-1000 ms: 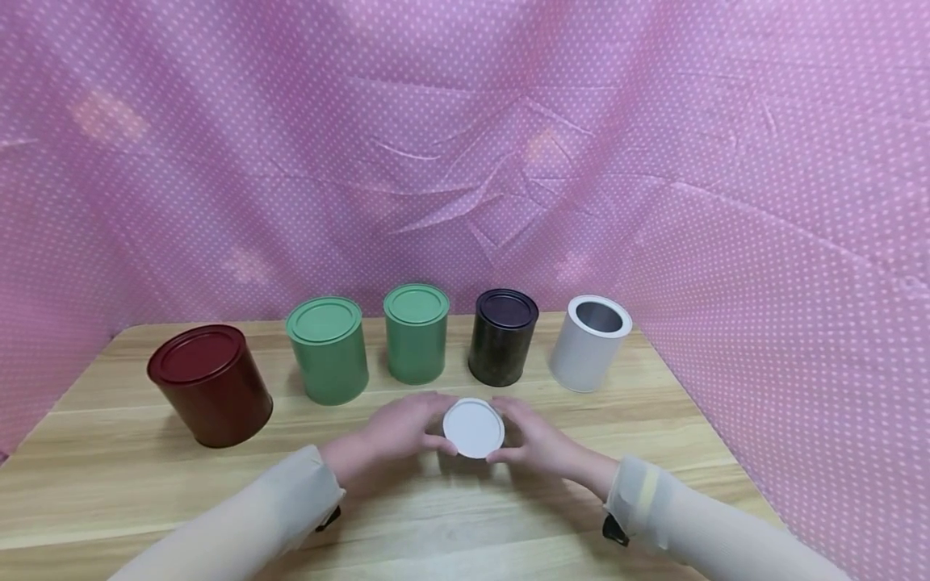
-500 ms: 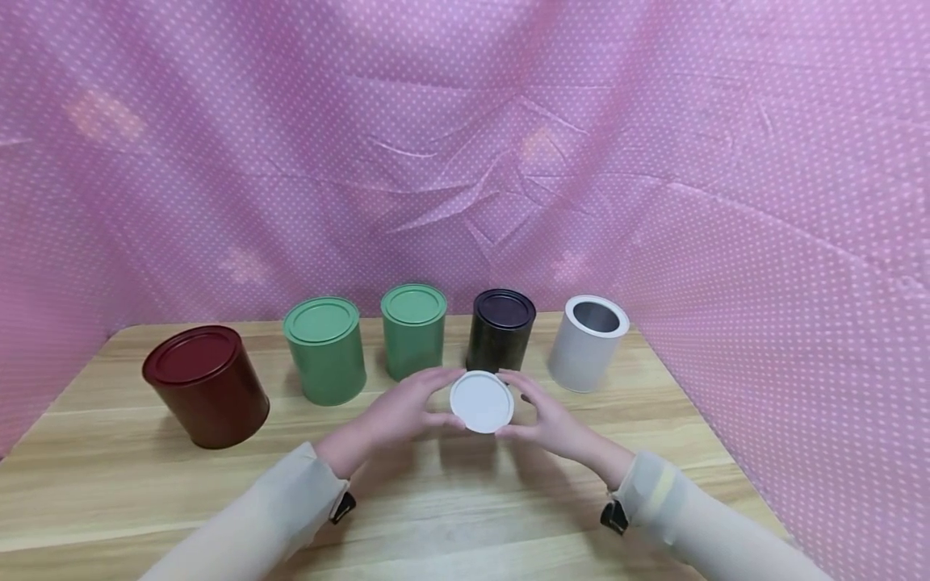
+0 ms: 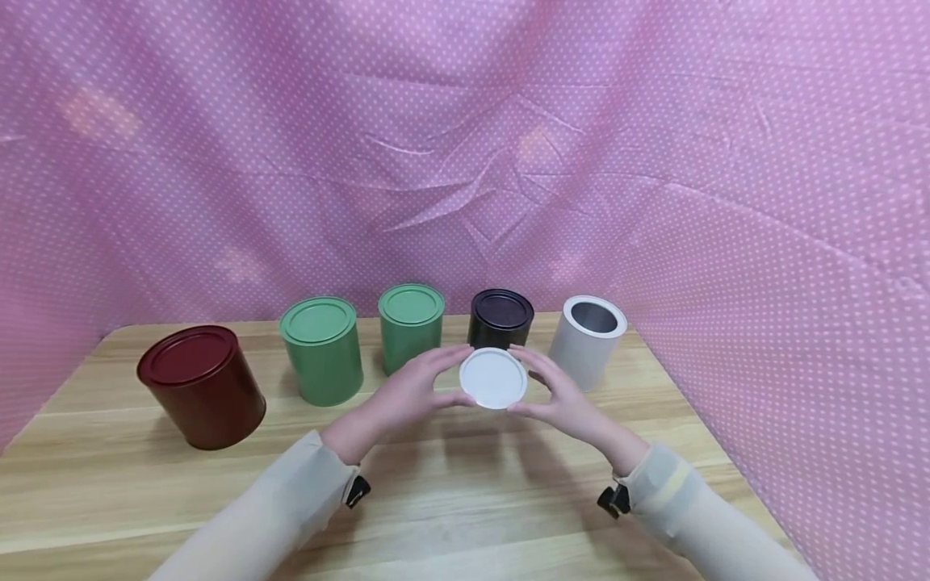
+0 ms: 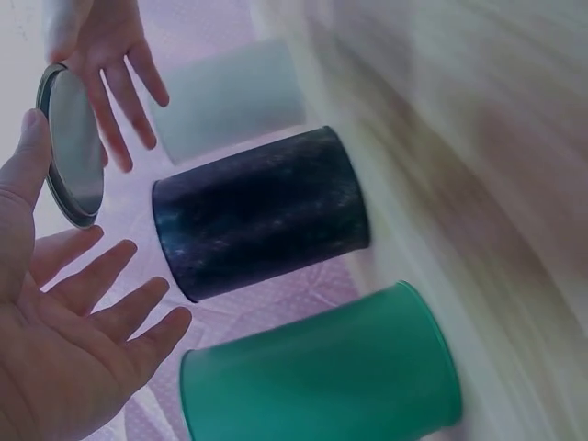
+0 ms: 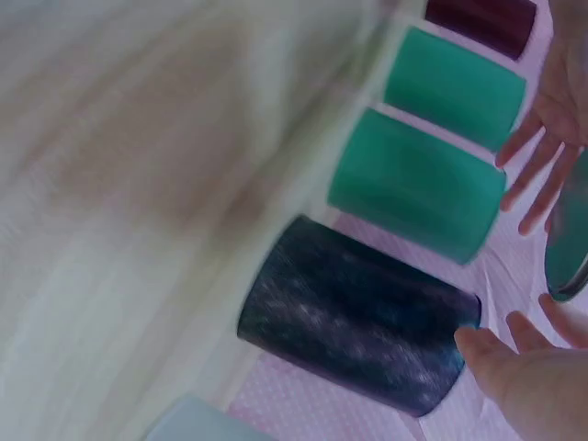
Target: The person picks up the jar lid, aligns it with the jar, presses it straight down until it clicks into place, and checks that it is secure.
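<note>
A round white can lid (image 3: 493,378) is held up off the table between both hands. My left hand (image 3: 417,391) holds its left edge with thumb and index finger; in the left wrist view the other fingers spread below the lid (image 4: 75,147). On the opposite edge, the thumb and index finger of my right hand (image 3: 570,403) hold it too. Behind the lid stand a black can (image 3: 503,315) with its lid on and, to the right, a white can (image 3: 584,355) whose top is uncovered.
Two green cans with lids, one nearer (image 3: 327,367) and one farther back (image 3: 412,339), stand left of the black can. A dark red lidded can (image 3: 218,403) is at far left. Pink dotted cloth (image 3: 465,161) hangs behind and beside the wooden table (image 3: 450,516).
Both hands have raised the white lid and carried it away from me and slightly right, toward the black and white cans. The cans stay where they were.
</note>
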`<control>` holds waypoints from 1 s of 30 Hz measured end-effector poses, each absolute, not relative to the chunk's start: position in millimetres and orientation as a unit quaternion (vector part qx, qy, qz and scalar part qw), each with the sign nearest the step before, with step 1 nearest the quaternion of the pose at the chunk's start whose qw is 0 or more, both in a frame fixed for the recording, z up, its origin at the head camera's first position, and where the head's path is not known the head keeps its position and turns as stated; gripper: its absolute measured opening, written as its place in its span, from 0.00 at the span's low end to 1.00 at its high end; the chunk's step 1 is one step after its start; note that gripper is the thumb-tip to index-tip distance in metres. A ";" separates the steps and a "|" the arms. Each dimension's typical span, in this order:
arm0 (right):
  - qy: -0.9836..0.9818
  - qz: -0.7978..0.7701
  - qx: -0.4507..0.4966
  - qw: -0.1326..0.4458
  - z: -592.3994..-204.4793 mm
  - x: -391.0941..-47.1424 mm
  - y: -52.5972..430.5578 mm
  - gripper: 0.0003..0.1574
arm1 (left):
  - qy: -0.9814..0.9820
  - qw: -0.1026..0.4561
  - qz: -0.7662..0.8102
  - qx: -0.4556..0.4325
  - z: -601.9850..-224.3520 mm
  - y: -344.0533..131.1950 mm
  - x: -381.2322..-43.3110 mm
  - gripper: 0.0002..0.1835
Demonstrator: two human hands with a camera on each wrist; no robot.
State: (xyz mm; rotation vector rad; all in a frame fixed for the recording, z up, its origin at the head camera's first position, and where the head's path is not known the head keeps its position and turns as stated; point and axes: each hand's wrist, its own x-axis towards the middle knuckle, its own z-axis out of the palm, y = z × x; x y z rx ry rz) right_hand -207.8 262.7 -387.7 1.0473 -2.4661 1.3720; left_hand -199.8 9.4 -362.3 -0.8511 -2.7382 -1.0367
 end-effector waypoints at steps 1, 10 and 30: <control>-0.815 0.459 0.347 0.070 -386.3 -209.0 262.3 0.44 | -0.894 0.051 -0.341 -0.285 -360.4 9.0 -202.4 0.41; -0.800 0.501 0.317 0.092 -368.8 -218.3 264.9 0.44 | -0.878 0.061 -0.369 -0.300 -345.7 16.4 -227.4 0.39; -0.817 0.512 0.242 0.108 -345.1 -231.2 303.0 0.43 | -0.815 0.027 -0.492 -0.307 -347.4 69.0 -269.1 0.36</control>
